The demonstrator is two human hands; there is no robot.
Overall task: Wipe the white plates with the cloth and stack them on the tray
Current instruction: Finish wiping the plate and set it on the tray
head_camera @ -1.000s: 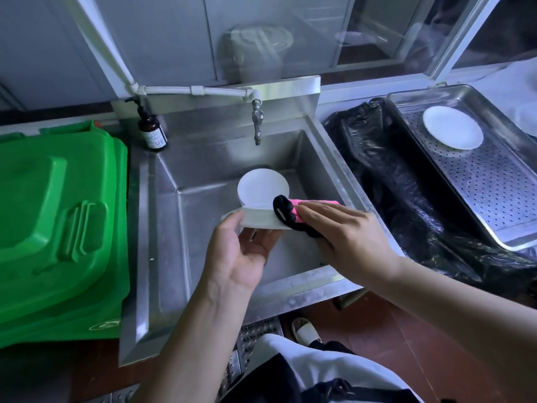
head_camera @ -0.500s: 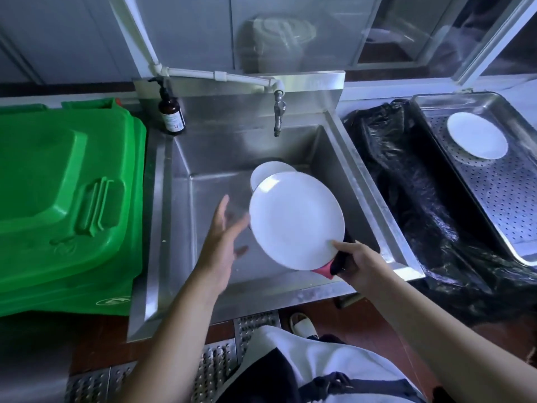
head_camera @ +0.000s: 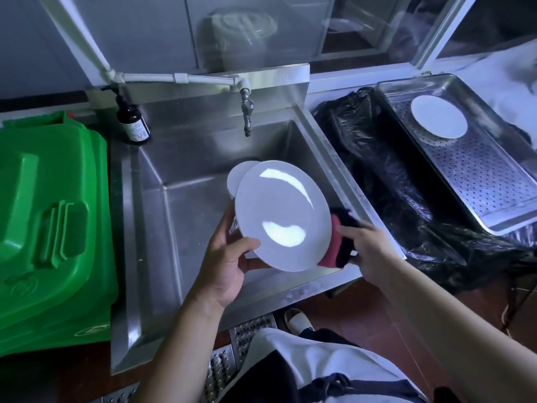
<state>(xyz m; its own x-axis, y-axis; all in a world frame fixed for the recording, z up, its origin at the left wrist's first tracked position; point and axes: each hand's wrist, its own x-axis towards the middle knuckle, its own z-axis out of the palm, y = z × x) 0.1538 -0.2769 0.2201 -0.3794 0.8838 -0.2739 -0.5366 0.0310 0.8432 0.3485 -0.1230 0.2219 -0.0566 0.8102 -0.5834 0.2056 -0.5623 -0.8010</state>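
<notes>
To wipe well, the person should keep the tilted white plate (head_camera: pixel 283 218) steady over the sink (head_camera: pixel 186 175) and sweep the cloth (head_camera: pixel 338 239) across its whole face to the rim. The left hand (head_camera: pixel 225 263) has a curled grip, thumb on the plate's lower edge. The right hand (head_camera: pixel 367 247) grips the cloth against the plate's right rim. The tray (head_camera: pixel 494 196), far right of both grips, holds one plate (head_camera: pixel 438 116).

A commercial kitchen's dishwashing spot: steel sink (head_camera: pixel 203 175) under a tap (head_camera: pixel 247 112), perforated steel tray (head_camera: pixel 479 175) right of it, green bin (head_camera: pixel 52 216) left.
</notes>
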